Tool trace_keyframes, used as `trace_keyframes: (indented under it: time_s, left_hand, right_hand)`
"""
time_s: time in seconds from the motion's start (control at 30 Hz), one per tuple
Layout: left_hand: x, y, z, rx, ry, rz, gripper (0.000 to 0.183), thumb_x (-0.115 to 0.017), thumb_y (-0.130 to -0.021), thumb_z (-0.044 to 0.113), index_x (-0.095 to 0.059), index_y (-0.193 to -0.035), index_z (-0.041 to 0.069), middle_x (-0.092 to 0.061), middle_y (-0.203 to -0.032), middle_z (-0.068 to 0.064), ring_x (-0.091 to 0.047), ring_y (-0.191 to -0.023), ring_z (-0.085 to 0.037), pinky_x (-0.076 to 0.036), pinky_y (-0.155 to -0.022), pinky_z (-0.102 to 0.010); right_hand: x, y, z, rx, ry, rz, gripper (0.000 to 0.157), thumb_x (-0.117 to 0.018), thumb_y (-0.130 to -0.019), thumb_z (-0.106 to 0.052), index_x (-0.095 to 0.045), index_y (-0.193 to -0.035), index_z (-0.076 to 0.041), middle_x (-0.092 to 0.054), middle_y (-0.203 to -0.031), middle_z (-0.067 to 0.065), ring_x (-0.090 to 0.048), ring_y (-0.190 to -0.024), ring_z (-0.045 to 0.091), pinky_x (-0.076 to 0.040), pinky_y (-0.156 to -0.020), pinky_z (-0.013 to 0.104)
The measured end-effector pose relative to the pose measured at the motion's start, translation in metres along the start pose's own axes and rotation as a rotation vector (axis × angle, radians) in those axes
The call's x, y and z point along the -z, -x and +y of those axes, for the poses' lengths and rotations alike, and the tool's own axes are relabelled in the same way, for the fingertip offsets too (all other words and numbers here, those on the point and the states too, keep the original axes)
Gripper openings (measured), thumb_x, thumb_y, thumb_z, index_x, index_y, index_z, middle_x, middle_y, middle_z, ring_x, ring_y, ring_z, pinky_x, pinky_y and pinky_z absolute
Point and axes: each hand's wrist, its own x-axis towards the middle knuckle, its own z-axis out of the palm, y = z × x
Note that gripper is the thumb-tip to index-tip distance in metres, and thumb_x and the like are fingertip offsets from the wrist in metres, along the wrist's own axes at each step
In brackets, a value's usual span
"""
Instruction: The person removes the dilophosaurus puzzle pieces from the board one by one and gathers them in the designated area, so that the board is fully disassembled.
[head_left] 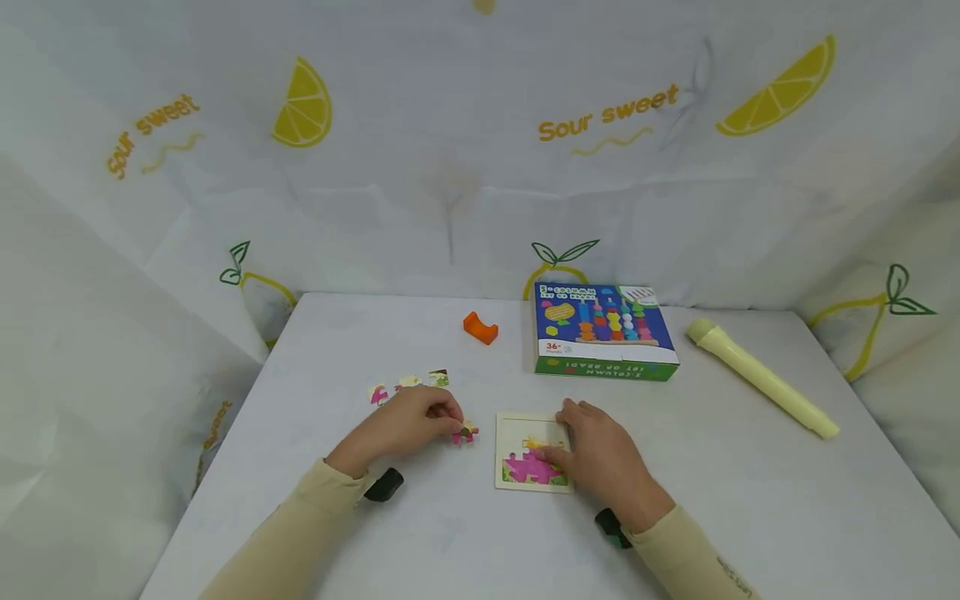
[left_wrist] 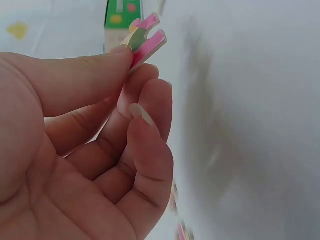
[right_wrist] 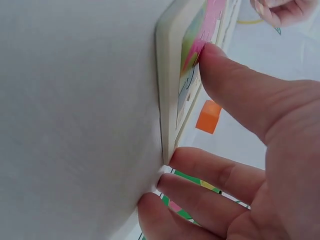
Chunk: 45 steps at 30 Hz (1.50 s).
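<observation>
My left hand (head_left: 408, 421) pinches a jigsaw puzzle piece (left_wrist: 147, 42) between thumb and index finger, its face pink, green and yellow. This piece is held up left of a square puzzle board (head_left: 510, 425) with a pale frame. Pink pieces fill the board's lower part, with some yellow above them. My right hand (head_left: 603, 454) grips the board at its right side: the thumb (right_wrist: 217, 62) lies on the fitted pieces and the index fingertip is at the frame's edge. Behind my left hand lie several loose puzzle pieces (head_left: 438, 377), partly hidden by it.
A blue and green bead-set box (head_left: 600, 333) lies behind the board. An orange curved block (head_left: 480, 327) sits to its left. At the right, a pale yellow stick (head_left: 761, 379) with a thicker end lies slantwise. A white printed cloth (head_left: 450, 225) hangs behind the table.
</observation>
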Motion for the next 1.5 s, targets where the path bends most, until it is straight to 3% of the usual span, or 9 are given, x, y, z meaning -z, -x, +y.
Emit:
trace_keyframes:
  time_s: [0.23, 0.53, 1.0, 1.33, 1.5]
  left_hand:
    - [0.036, 0.035, -0.04, 0.097, -0.063, 0.126, 0.005, -0.076, -0.102, 0.023, -0.075, -0.098, 0.023, -0.072, -0.089, 0.006, -0.062, -0.086, -0.012, -0.05, -0.08, -0.028]
    - [0.049, 0.048, -0.064, 0.163, -0.051, 0.174, 0.004, -0.076, -0.102, 0.024, -0.076, -0.099, 0.022, -0.072, -0.091, 0.005, -0.062, -0.088, -0.013, -0.051, -0.081, -0.029]
    - [0.055, 0.044, -0.07, 0.171, -0.09, 0.206, 0.006, -0.078, -0.101, 0.026, -0.079, -0.096, 0.022, -0.072, -0.09, 0.005, -0.061, -0.087, -0.015, -0.051, -0.081, -0.032]
    - [0.057, 0.043, -0.065, 0.18, -0.119, 0.232, 0.005, -0.079, -0.099, 0.026, -0.08, -0.096, 0.021, -0.073, -0.091, 0.006, -0.061, -0.089, -0.015, -0.051, -0.083, -0.034]
    - [0.053, 0.034, -0.055, 0.151, -0.129, 0.249, 0.006, -0.08, -0.099, 0.026, -0.08, -0.098, 0.02, -0.074, -0.09, 0.006, -0.063, -0.086, -0.013, -0.051, -0.081, -0.034]
  right_hand:
    - [0.004, 0.003, 0.01, -0.015, -0.091, -0.054, 0.074, -0.089, -0.087, -0.048, -0.067, -0.146, -0.01, -0.053, -0.164, 0.015, -0.045, -0.155, 0.044, -0.042, -0.122, 0.064]
    - [0.01, 0.004, 0.017, 0.021, -0.146, -0.097, 0.089, -0.095, -0.078, -0.051, -0.063, -0.152, -0.013, -0.049, -0.168, 0.011, -0.041, -0.158, 0.043, -0.041, -0.122, 0.064]
    - [0.009, 0.003, 0.018, 0.033, -0.134, -0.09, 0.092, -0.096, -0.077, -0.052, -0.062, -0.152, -0.012, -0.049, -0.169, 0.011, -0.039, -0.16, 0.043, -0.04, -0.123, 0.065]
    - [0.008, 0.003, 0.02, 0.042, -0.146, -0.082, 0.092, -0.096, -0.077, -0.053, -0.062, -0.152, -0.013, -0.049, -0.169, 0.01, -0.039, -0.16, 0.043, -0.039, -0.123, 0.065]
    - [0.008, 0.003, 0.02, 0.039, -0.153, -0.081, 0.092, -0.096, -0.076, -0.054, -0.063, -0.152, -0.013, -0.049, -0.169, 0.01, -0.039, -0.16, 0.043, -0.039, -0.123, 0.065]
